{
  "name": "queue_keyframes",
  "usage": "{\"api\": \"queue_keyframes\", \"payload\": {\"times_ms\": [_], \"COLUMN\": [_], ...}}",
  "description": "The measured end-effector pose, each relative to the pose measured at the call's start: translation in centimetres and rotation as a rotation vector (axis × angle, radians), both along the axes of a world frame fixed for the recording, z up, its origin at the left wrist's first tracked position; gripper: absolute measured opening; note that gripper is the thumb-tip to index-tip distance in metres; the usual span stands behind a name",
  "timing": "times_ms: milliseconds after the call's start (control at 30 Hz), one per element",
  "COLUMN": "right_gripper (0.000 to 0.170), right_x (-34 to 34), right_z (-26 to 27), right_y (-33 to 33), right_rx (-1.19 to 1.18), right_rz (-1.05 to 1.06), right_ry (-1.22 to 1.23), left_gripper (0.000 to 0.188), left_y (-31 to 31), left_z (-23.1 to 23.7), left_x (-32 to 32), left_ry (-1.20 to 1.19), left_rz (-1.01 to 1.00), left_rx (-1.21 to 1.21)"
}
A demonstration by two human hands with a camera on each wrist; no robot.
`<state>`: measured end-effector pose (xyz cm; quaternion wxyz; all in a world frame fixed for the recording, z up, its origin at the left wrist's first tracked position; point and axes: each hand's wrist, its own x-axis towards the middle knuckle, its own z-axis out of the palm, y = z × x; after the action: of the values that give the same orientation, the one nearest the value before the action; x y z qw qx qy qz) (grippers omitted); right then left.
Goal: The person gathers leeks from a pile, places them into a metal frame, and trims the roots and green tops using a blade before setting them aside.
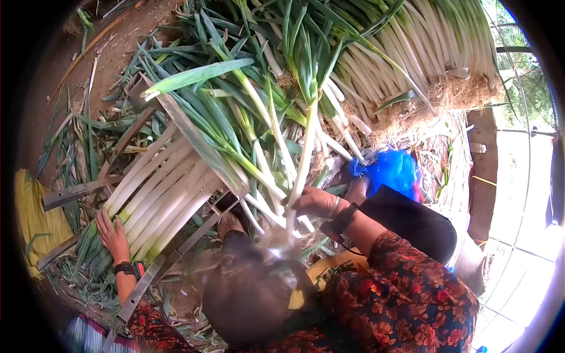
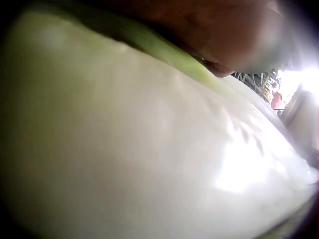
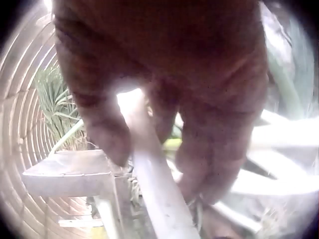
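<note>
My left hand (image 1: 113, 236) rests with extended fingers on a row of green onions (image 1: 170, 188) lying side by side in a metal frame (image 1: 197, 141). In the left wrist view a pale stalk (image 2: 129, 144) fills most of the picture, with part of the hand (image 2: 199, 30) above it. My right hand (image 1: 315, 203) grips a single green onion (image 1: 304, 150) low on its white stalk, leaves pointing away from me. The right wrist view shows that stalk (image 3: 162, 199) between thumb and fingers. Loose green onions (image 1: 256, 147) lie beyond the right hand.
A big pile of green onions (image 1: 412, 47) with roots lies at the back right. Near the right arm are a blue plastic bag (image 1: 391, 170) and a dark cloth-like thing (image 1: 412, 223). A yellow sack (image 1: 38, 215) is at far left. Leaf scraps litter the ground.
</note>
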<state>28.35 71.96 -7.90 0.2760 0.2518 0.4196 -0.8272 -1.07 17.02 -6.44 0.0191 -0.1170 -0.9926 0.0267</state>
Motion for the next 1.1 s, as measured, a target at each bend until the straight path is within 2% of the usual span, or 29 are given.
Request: {"api": "queue_keyframes", "payload": {"times_ms": [33,67,200,267,300,333,367,467,533,600,667,700,767,800,833,867,967,1033,1100], "right_gripper": [0.03,0.037,0.036,0.032,0.029,0.026,0.021,0.02,0.022,0.03,0.042,0.051,0.052,0.05,0.045,0.04,0.039,0.034,0.031], "right_x": [-1.1,-3.1,-9.6,-10.2,-10.2,-10.2,-10.0,-9.7,-10.1,-11.2,-13.5,-14.4,-17.0,-18.7,-21.0,-21.6,-26.1,-28.5,-30.5], "right_z": [0.1,0.7,-0.2,2.2,3.9,5.7,8.0,15.3,18.4,20.4,24.0,24.9,27.0,27.4,26.3,27.1,25.5,22.1,17.3], "right_y": [-0.2,0.0,4.5,4.6,4.3,3.9,2.7,-2.4,-5.8,-8.6,-13.0,-14.8,-19.4,-20.7,-22.1,-23.9,-29.9,-32.9,-34.3], "right_rx": [-0.19,-0.372,-0.01,0.23,0.17,0.109,0.148,0.472,0.44,0.358,0.117,0.133,0.23,0.323,0.141,0.334,1.036,1.265,1.427], "right_rz": [-0.167,-0.279,-0.808,-0.853,-0.851,-0.845,-0.796,-0.596,-0.586,-0.459,-0.39,-0.35,-0.279,-0.143,-0.017,-0.017,-0.069,-0.041,0.198], "right_ry": [0.105,0.172,-0.137,-0.075,-0.019,0.038,0.096,0.267,0.351,0.453,0.529,0.533,0.681,0.855,1.164,1.166,1.698,1.726,1.545], "left_gripper": [0.057,0.057,0.058,0.058,0.058,0.058,0.058,0.06,0.062,0.062,0.062,0.062,0.061,0.061,0.061,0.061,0.06,0.059,0.06], "left_y": [0.2,0.1,0.4,0.8,1.1,1.1,1.1,1.8,1.4,2.4,3.0,2.9,2.8,2.7,2.8,2.7,2.6,2.3,2.7], "left_z": [0.2,0.3,0.2,0.7,0.9,0.8,0.7,0.7,0.0,1.8,2.6,2.4,2.0,2.0,2.1,2.0,1.9,0.9,1.7], "left_x": [0.1,0.1,-0.1,0.1,0.4,0.5,0.4,0.4,0.2,0.8,1.2,1.3,1.3,1.4,1.4,1.4,1.5,1.2,1.4], "left_ry": [-0.008,-0.013,-0.012,-0.008,-0.009,0.0,0.01,-0.011,0.016,-0.008,0.006,0.034,0.092,0.091,0.088,0.085,0.032,0.046,0.086], "left_rz": [0.009,0.016,0.034,0.037,0.046,0.05,0.056,0.13,0.1,0.09,0.122,0.115,0.082,0.086,0.086,0.083,0.108,0.094,0.08], "left_rx": [-0.001,-0.001,-0.007,0.003,0.005,0.001,-0.005,-0.058,0.007,0.037,0.11,0.121,0.154,0.162,0.171,0.18,0.118,0.048,0.094]}}
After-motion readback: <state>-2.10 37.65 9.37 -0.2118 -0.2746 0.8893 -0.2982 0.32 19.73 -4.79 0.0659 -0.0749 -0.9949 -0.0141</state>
